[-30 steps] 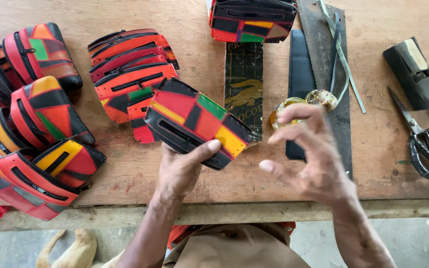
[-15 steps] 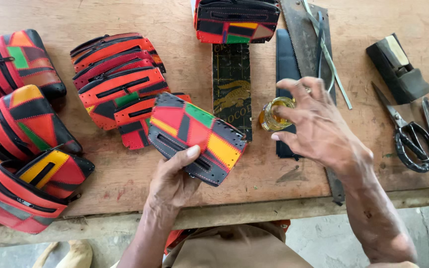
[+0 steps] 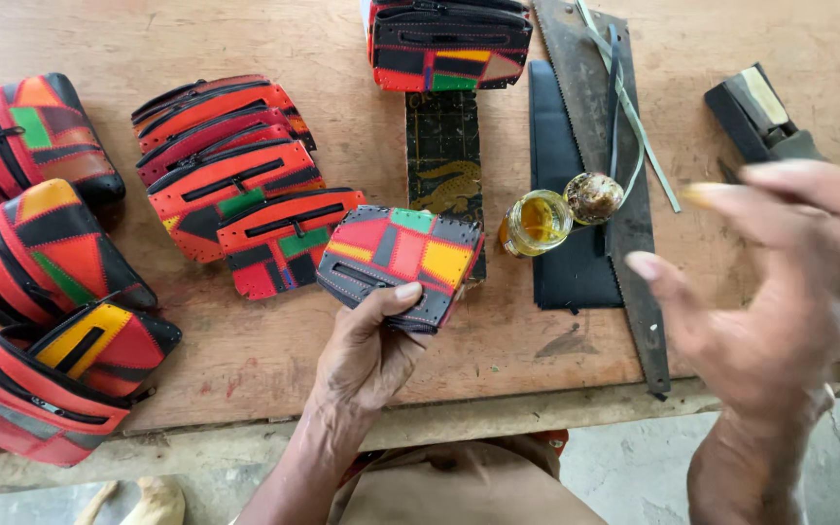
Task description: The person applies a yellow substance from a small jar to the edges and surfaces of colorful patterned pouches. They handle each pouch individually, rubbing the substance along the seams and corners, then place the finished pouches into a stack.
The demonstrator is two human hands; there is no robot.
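The head camera is looking straight down on a wooden workbench (image 3: 245, 29). The left hand (image 3: 367, 350) is gripping a patchwork purse (image 3: 399, 264) of red, green, yellow and grey panels, thumb lying across its lower edge and fingers tucked underneath. The purse is being held just above the bench, near its front edge, with its top corner overlapping a dark embossed strip (image 3: 446, 156) that is lying flat on the wood.

The right hand (image 3: 765, 321) is hanging in the air over the right side of the bench, blurred, fingers spread and loose, grasping nothing. One fingertip is looking yellowish.

Just beyond the purse, a small open jar (image 3: 535, 223) of yellow glue is sitting beside its lid (image 3: 593, 197), the two almost touching. Both are resting by a black sheet (image 3: 561, 175), and a handsaw blade (image 3: 624, 243) is lying along that sheet's right edge, reaching to the bench's front edge. A pale thin strip (image 3: 634, 126) is lying across the saw.

To the left of the held purse, a fanned row of red and orange purses (image 3: 235, 175) is lying overlapped. Farther left, more purses (image 3: 41, 292) are sitting piled at the bench edge. Another purse (image 3: 449, 44) is lying at the top centre. A black block (image 3: 755, 117) is sitting at the upper right.
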